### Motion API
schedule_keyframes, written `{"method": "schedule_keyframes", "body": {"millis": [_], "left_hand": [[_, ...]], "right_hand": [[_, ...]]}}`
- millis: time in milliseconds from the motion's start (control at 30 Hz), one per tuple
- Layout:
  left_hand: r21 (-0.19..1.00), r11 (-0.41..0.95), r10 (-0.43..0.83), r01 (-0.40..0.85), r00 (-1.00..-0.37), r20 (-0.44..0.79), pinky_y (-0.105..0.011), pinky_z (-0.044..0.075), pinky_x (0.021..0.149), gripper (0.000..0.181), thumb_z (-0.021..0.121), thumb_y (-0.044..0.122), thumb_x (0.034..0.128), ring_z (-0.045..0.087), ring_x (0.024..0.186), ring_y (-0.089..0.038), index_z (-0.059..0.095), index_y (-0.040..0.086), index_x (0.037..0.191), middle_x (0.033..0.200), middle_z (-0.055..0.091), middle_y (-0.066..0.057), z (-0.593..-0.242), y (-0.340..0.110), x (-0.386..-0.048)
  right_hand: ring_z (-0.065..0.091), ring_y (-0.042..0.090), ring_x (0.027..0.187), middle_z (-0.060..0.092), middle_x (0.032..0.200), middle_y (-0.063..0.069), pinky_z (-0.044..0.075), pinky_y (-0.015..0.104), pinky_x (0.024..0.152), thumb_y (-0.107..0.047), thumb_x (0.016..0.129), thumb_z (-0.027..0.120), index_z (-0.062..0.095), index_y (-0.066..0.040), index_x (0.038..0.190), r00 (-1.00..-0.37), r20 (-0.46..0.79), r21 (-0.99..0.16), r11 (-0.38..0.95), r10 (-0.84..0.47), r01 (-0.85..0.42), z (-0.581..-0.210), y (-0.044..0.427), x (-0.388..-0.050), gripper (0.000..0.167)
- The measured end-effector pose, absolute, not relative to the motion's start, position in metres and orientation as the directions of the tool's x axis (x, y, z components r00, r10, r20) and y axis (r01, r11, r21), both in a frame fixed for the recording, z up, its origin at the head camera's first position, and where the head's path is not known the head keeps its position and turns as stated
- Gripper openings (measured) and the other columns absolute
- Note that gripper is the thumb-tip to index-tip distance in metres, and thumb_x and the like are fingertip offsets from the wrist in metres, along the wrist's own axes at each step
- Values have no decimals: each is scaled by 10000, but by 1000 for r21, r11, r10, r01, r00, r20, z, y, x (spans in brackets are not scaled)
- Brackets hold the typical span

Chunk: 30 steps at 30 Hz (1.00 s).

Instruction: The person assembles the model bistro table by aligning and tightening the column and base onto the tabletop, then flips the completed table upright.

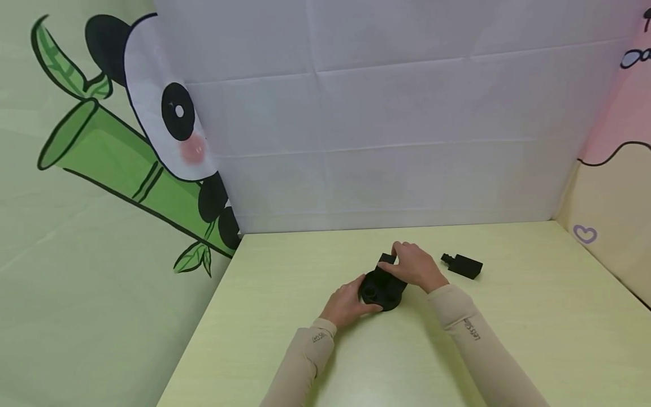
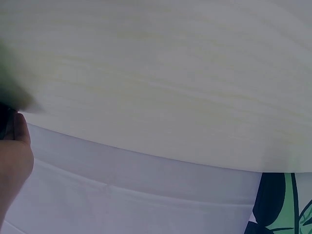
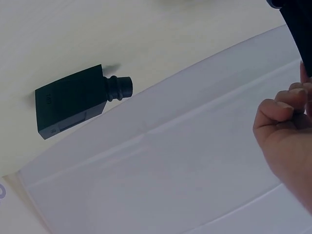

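Observation:
Near the middle of the table, my left hand (image 1: 348, 302) grips the near-left side of a round black base (image 1: 380, 297), its thumb along the front edge. My right hand (image 1: 414, 267) pinches a black rectangular block (image 1: 388, 259) at the base's far side; their join is hidden, so I cannot tell whether they are fixed together. In the right wrist view, that hand's curled fingers (image 3: 280, 109) show beside a dark piece (image 3: 298, 34) at the frame edge. The left wrist view catches only part of a hand (image 2: 14, 156) at its left border.
A second black block (image 1: 467, 267) with a narrow ribbed neck (image 3: 118, 87) lies on its side to the right of my right hand. The pale yellow table (image 1: 285, 260) ends at a white backdrop (image 1: 386, 181). A panda-and-bamboo printed cloth (image 1: 117, 147) hangs at left.

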<state>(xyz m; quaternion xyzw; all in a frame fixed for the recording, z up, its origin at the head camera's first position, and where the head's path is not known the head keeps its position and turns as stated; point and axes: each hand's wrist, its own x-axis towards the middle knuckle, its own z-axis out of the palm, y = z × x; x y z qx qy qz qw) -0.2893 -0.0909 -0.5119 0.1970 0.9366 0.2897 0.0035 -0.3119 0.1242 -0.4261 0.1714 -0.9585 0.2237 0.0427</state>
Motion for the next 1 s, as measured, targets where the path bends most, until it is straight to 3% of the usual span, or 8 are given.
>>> {"method": "schedule_keyframes", "body": {"millis": [233, 633, 733, 867, 1000], "left_hand": [[549, 744, 379, 381, -917, 122, -459, 510, 1021, 907, 841, 530, 842, 625, 1236, -293, 480, 69, 1535, 1407, 622, -122, -513, -93, -291], [540, 742, 384, 397, -912, 143, -435, 522, 1000, 899, 845, 516, 843, 640, 1212, -284, 484, 60, 1529, 1389, 636, -124, -513, -93, -289], [541, 744, 382, 393, -914, 138, -435, 520, 1005, 908, 842, 516, 846, 635, 1220, -286, 473, 60, 1539, 1401, 628, -123, -513, -92, -288], [555, 731, 386, 397, -911, 144, -434, 518, 1007, 885, 850, 504, 843, 637, 1215, -278, 490, 70, 1525, 1386, 638, -118, -513, -92, -289], [562, 724, 389, 400, -910, 147, -431, 515, 1011, 881, 853, 499, 842, 634, 1219, -271, 490, 77, 1525, 1386, 638, -111, -514, -92, -290]], "right_hand": [[632, 301, 863, 646, 970, 123, 557, 486, 749, -409, 973, 699, 653, -15, 1063, -941, 161, -399, 852, -298, -338, -429, 123, -313, 408], [552, 204, 643, 589, 753, 45, 494, 384, 593, -419, 966, 692, 626, -45, 899, -928, 183, -386, 845, -324, -371, -431, 119, -309, 385], [565, 211, 644, 608, 759, 52, 504, 393, 604, -459, 968, 689, 650, -34, 969, -926, 188, -389, 841, -327, -376, -430, 119, -308, 427], [661, 285, 819, 701, 958, 119, 555, 475, 761, -381, 960, 664, 657, -22, 1191, -919, 173, -407, 824, -354, -395, -429, 119, -309, 427], [653, 260, 821, 691, 944, 92, 553, 465, 771, -335, 963, 674, 651, -11, 1169, -905, 161, -409, 808, -395, -425, -428, 118, -310, 385]]}}
